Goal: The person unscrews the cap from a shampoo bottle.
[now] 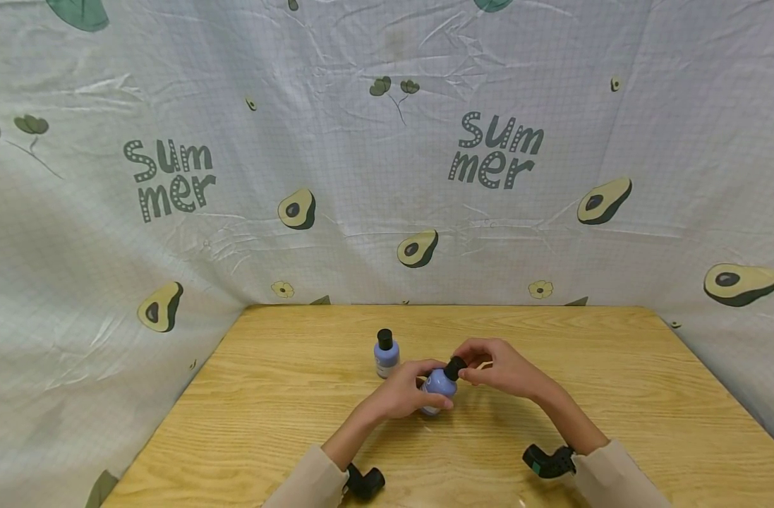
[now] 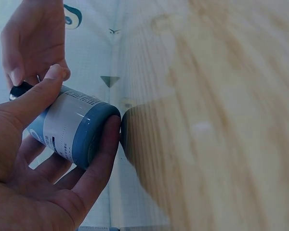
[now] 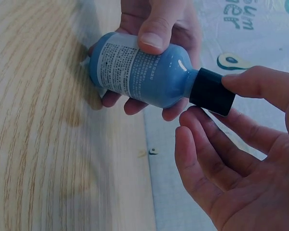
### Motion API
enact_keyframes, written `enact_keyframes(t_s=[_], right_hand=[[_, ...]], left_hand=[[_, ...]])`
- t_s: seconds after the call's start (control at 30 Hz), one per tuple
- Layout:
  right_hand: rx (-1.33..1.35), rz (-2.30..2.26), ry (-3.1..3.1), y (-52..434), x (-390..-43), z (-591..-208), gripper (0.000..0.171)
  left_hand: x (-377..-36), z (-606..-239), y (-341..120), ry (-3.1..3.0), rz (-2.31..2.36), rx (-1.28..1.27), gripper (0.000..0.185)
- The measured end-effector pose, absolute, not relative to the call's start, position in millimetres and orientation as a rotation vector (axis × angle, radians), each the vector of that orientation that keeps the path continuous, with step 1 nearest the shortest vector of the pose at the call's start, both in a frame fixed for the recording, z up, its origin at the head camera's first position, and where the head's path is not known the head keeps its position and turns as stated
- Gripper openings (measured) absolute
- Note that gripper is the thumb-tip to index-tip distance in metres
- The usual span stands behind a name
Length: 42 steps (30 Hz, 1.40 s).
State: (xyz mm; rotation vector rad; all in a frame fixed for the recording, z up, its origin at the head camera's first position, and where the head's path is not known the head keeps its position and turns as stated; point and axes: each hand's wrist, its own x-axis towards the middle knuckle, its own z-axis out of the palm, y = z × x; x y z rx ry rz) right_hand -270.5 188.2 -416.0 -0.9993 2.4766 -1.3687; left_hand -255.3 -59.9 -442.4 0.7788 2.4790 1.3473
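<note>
My left hand (image 1: pixel 402 391) grips a small blue-purple bottle (image 1: pixel 441 382) round its body, holding it tilted just over the table with the top leaning right. At the bottle's black cap (image 3: pixel 213 91), my right hand (image 1: pixel 502 368) pinches with thumb and fingertips. The cap sits on the bottle's neck. A white label (image 3: pixel 118 63) with printed text wraps the body. In the left wrist view, the little finger of the left hand (image 2: pixel 43 192) lies under the bottle's base. A second, matching bottle (image 1: pixel 387 356) with a black cap stands upright just behind the left hand.
The light wooden table (image 1: pixel 285 395) spreads around both hands. Behind and beside it hangs a white cloth (image 1: pixel 361 155) printed with avocados and lettering. Black wrist devices (image 1: pixel 548 462) are strapped near both sleeves.
</note>
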Motion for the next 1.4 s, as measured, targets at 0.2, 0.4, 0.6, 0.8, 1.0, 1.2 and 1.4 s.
enact_keyframes(t_s=[0.2, 0.4, 0.6, 0.8, 1.0, 1.2, 1.4], right_hand=[[-0.979, -1.374, 2.482, 186.9, -269.6, -415.5, 0.027], [-0.969, -1.425, 2.458, 186.0, -269.9, -417.1, 0.022], [-1.006, -1.411, 2.456, 186.7, -270.2, -417.2, 0.024], [-1.007, -1.404, 2.450, 186.6, -269.5, -415.9, 0.032], [-0.975, -1.431, 2.441, 186.3, -269.6, -417.0, 0.034], [-0.998, -1.431, 2.443, 185.8, -270.0, -417.6, 0.029], [-1.046, -1.412, 2.457, 186.3, -269.3, -417.0, 0.028]], left_hand=[[-255.6, -442.4, -60.3, 2.479, 1.340, 0.793, 0.057], [-254.9, -441.9, -60.2, 2.480, 1.338, 0.789, 0.057], [-253.8, -441.0, -59.3, 2.491, 1.333, 0.788, 0.058], [-254.1, -441.7, -59.0, 2.495, 1.334, 0.786, 0.058], [-254.8, -442.0, -59.7, 2.499, 1.323, 0.799, 0.059], [-254.4, -441.7, -60.3, 2.491, 1.328, 0.806, 0.059], [-253.6, -441.7, -59.7, 2.493, 1.334, 0.805, 0.058]])
